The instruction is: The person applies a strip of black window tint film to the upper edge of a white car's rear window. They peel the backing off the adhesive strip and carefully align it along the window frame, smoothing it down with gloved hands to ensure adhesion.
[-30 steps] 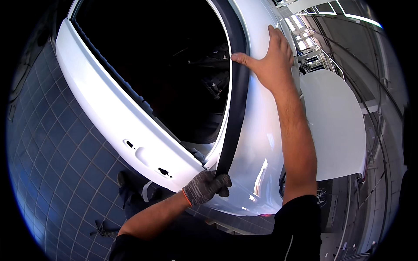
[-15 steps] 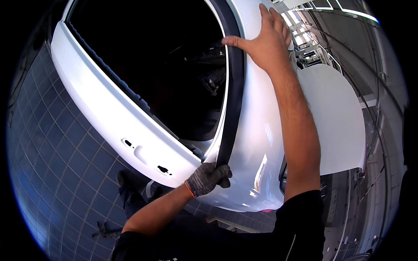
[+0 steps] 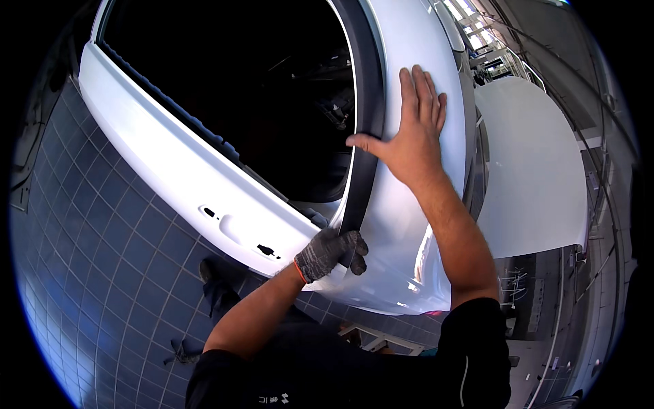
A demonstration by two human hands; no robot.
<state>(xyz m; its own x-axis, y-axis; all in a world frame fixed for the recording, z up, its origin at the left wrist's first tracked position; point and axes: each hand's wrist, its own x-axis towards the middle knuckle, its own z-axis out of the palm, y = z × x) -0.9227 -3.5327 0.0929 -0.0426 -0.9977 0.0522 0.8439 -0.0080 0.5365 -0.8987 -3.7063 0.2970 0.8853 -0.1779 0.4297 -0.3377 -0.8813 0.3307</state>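
A long black trim strip (image 3: 368, 88) curves along the edge of the window opening on a white car body (image 3: 403, 225). My left hand (image 3: 328, 255), in a dark grey knit glove with an orange cuff, has its fingers curled around the strip's lower end, close to the corner of the door (image 3: 184, 170). Higher up, my bare right hand (image 3: 415, 140) lies with fingers spread on the white panel beside the strip. Its thumb reaches across the strip to the opening's edge. How firmly the right palm presses cannot be made out.
Two cut-outs mark the door's outer skin, one of them a dark handle hole (image 3: 266, 252). Grey floor tiles (image 3: 126, 232) lie to the left. A raised white panel (image 3: 531, 170) stands on the far right. Below the car's rear corner is a light metal frame (image 3: 385, 341).
My right hand has slid down the strip toward my left hand, with its thumb still across it. My left hand keeps its hold at the lower end. The view has shifted slightly.
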